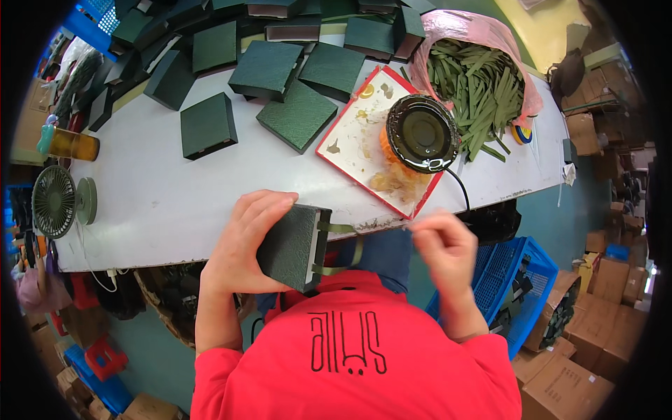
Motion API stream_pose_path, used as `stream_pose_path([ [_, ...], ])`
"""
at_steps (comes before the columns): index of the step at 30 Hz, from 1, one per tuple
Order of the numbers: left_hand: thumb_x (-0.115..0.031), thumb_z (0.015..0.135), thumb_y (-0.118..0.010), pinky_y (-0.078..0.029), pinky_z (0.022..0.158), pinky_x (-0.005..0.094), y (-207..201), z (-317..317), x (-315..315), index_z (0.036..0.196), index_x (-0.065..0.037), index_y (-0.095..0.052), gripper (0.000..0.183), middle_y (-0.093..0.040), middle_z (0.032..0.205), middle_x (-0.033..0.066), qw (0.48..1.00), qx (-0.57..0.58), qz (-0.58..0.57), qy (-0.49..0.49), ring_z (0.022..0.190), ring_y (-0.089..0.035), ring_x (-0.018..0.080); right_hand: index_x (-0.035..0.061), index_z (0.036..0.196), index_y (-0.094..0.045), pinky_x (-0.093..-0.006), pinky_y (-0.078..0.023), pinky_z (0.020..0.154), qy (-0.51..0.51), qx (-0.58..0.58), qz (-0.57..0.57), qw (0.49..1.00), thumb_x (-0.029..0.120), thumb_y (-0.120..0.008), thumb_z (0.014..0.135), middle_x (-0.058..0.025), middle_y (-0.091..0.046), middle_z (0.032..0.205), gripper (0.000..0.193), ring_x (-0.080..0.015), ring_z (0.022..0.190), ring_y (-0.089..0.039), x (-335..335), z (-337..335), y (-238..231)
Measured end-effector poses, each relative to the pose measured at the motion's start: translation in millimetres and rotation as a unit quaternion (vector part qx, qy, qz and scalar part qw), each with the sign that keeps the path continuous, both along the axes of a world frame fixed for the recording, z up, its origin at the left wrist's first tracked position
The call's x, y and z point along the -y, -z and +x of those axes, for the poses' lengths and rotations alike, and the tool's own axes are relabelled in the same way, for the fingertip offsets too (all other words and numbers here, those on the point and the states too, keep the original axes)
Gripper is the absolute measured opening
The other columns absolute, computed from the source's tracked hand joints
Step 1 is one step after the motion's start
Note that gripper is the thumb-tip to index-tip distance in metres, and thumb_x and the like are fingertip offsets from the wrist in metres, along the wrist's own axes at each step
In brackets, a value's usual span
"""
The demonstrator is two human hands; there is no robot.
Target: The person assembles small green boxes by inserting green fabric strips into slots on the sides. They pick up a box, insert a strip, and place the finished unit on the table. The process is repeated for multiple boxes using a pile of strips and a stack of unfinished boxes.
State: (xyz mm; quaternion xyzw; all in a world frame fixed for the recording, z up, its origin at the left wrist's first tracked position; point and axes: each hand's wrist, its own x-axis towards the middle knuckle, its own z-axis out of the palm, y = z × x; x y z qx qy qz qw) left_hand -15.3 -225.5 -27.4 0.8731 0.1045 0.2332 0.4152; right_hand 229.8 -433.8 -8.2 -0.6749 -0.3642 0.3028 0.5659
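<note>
In the head view, the left hand (241, 241) is clamped on a dark green textured box (290, 246), fingers spread over its top face and thumb hidden beneath; the box is held tilted at the near edge of the white counter (161, 199), just above the person's red shirt. An olive-green ribbon strip (341, 245) loops out of the box's right side toward the right hand (444, 248). That hand is blurred, its fingertips pinched together near the counter edge; whether they actually grip the ribbon's end cannot be told.

Farther back on the counter lies a red-rimmed white tray (350, 150), smeared with yellowish glue, and on its right end sits a round black glue pot (422, 133) whose orange base is mostly covered. A black cord runs from it over the counter edge. Behind it a pink plastic bag (465, 31) holds a heap of cut green ribbon strips (483, 87). Many more green boxes (208, 126) lie scattered and stacked to the far left, the rearmost cut off by the picture's rim. A small green fan (56, 201) stands at the left end. A blue crate (504, 273) sits below on the right, partly hidden by the right forearm.
</note>
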Motion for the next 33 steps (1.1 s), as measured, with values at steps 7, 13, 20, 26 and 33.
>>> stream_pose_path([
  [7, -0.027, 0.054, -0.091, -0.04, 0.106, 0.0478, -4, 9, 5, 0.139, -0.006, -0.049, 0.097, -0.055, 0.138, 0.0141, 0.999, 0.006, 0.01, 0.043, 0.124, -0.051, 0.0367, 0.0005, 0.101, -0.069, -0.0214, -0.039, 0.062, -0.148, -0.118, -0.038, 0.981, 0.007, -0.073, 0.089, -0.0027, -0.061, 0.102, 0.014, -0.0032, 0.063, -0.043, -37, -26, 24],
  [13, -0.026, 0.053, -0.091, -0.039, 0.106, 0.0481, 0, 6, 7, 0.139, -0.006, -0.049, 0.098, -0.055, 0.138, 0.0142, 1.0, 0.002, 0.001, 0.026, 0.125, -0.05, 0.0368, 0.0046, 0.101, -0.059, -0.0204, -0.033, 0.048, 0.082, -0.232, 0.094, 0.965, 0.017, -0.057, 0.104, -0.0046, -0.065, 0.088, 0.013, -0.0027, 0.054, -0.04, -29, -27, 33],
  [20, -0.028, 0.052, -0.092, -0.038, 0.107, 0.0499, 4, -6, -1, 0.14, -0.005, -0.048, 0.102, -0.053, 0.137, 0.0165, 0.993, -0.071, 0.059, -0.072, 0.125, -0.048, 0.0392, 0.0108, 0.08, -0.042, -0.0252, -0.022, 0.042, 0.262, -0.104, 0.286, 0.916, 0.023, -0.043, 0.109, 0.0039, -0.03, 0.06, 0.032, -0.0068, 0.047, -0.024, 15, 55, 9],
  [26, -0.017, 0.053, -0.09, -0.038, 0.106, 0.0482, 4, -14, -3, 0.144, -0.011, -0.049, 0.1, -0.049, 0.134, 0.0187, 0.932, -0.205, 0.117, -0.275, 0.123, -0.047, 0.039, 0.0012, 0.101, -0.063, -0.0267, -0.044, 0.061, 0.346, 0.316, -0.072, 0.88, 0.01, -0.06, 0.099, -0.0061, -0.061, 0.081, 0.009, -0.0127, 0.066, -0.053, 67, 151, 22],
  [33, -0.019, 0.088, -0.069, -0.045, 0.084, 0.0357, 5, -35, -18, 0.139, -0.009, -0.054, 0.054, -0.054, 0.096, 0.0133, 0.922, -0.244, 0.01, -0.301, 0.089, -0.054, 0.026, 0.0017, 0.107, -0.067, -0.0332, -0.051, 0.072, 0.201, 0.375, -0.172, 0.888, 0.005, -0.07, 0.088, -0.0119, -0.068, 0.094, 0.019, -0.023, 0.086, -0.064, 22, 161, 39],
])
